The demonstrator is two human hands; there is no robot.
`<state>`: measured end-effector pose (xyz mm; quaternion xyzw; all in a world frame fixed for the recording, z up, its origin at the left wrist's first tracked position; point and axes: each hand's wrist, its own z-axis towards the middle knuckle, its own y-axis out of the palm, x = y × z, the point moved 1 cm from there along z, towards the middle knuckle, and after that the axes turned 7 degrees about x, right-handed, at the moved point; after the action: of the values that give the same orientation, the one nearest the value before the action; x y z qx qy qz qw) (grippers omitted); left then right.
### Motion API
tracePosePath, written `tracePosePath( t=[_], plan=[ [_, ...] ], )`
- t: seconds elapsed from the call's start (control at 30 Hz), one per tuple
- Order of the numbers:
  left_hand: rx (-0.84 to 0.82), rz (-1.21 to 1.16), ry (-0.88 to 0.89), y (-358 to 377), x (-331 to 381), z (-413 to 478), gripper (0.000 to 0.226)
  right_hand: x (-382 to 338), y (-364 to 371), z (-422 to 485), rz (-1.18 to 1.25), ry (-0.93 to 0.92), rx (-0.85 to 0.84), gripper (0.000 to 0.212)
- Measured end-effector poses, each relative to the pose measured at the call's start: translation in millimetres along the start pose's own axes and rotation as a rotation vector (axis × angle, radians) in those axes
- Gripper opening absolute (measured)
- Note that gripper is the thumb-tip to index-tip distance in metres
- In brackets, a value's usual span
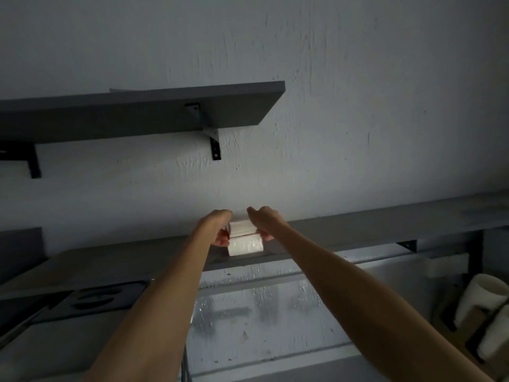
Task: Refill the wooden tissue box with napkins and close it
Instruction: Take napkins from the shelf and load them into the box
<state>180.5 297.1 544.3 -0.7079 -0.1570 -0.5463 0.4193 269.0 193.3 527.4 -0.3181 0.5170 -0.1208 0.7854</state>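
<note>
Left hand (220, 232) and right hand (265, 225) each grip one end of the napkin stack (242, 228), fingers curled beneath it. The stack sits on a glossy white pack (245, 245) at the front of the lower shelf (385, 228). Risks, as judged: the loose sheets may fan or spill if the end pressure is uneven, and the pack beneath, lying near the shelf edge, may be dragged off with the lift. The reach is overhead, which limits control. The wooden tissue box is not in view. The shelf is grey and bracket-mounted. An upper shelf (137, 117) hangs on a rough pale wall (358, 106), and paper cups (478, 301) stand lower right. Lighting is dim.
</note>
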Motion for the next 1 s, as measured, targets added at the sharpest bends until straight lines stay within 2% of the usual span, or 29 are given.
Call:
tracePosePath(
  t=[0.13, 0.27, 0.37, 0.47, 0.57, 0.67, 0.73, 0.77, 0.83, 0.9, 0.97, 1.0],
  plan=[
    [0.014, 0.021, 0.015, 3, 1, -1, 0.028, -2, 10, 3, -0.034, 0.033, -0.001, 0.053],
    [-0.003, -0.077, -0.029, 0, 5, -4, 0.022, -10, 12, 7, -0.041, 0.109, 0.009, 0.041],
    [-0.020, -0.189, -0.059, 0, 5, -4, 0.025, -10, 16, 19, -0.070, 0.119, 0.048, 0.050],
    [-0.043, -0.280, -0.098, 0, 8, -11, 0.020, 1, 32, 52, 0.002, 0.168, -0.003, 0.051],
    [-0.085, -0.440, -0.143, -2, 12, -13, 0.017, -3, 30, 48, 0.067, 0.199, 0.039, 0.042],
    [-0.180, -0.684, -0.149, -6, 15, -18, 0.016, -11, 12, 28, 0.030, 0.169, 0.128, 0.046],
    [-0.225, -0.738, -0.065, -8, 17, -21, 0.010, -11, -2, 19, 0.038, 0.090, 0.142, 0.048],
    [-0.230, -0.709, 0.019, -8, 17, -23, 0.010, -9, -11, 14, 0.121, 0.025, 0.112, 0.052],
    [-0.209, -0.588, 0.249, -10, 12, -37, 0.023, 0, -32, -8, 0.422, -0.078, -0.022, 0.063],
    [-0.190, -0.479, 0.435, -7, -8, -63, 0.037, 21, -55, -49, 0.673, -0.119, -0.175, 0.085],
    [-0.179, -0.447, 0.531, 3, -41, -97, 0.040, 51, -71, -95, 0.706, -0.156, -0.208, 0.102],
    [-0.184, -0.431, 0.572, 11, -62, -114, 0.040, 69, -72, -114, 0.685, -0.173, -0.209, 0.103]
  ],
)
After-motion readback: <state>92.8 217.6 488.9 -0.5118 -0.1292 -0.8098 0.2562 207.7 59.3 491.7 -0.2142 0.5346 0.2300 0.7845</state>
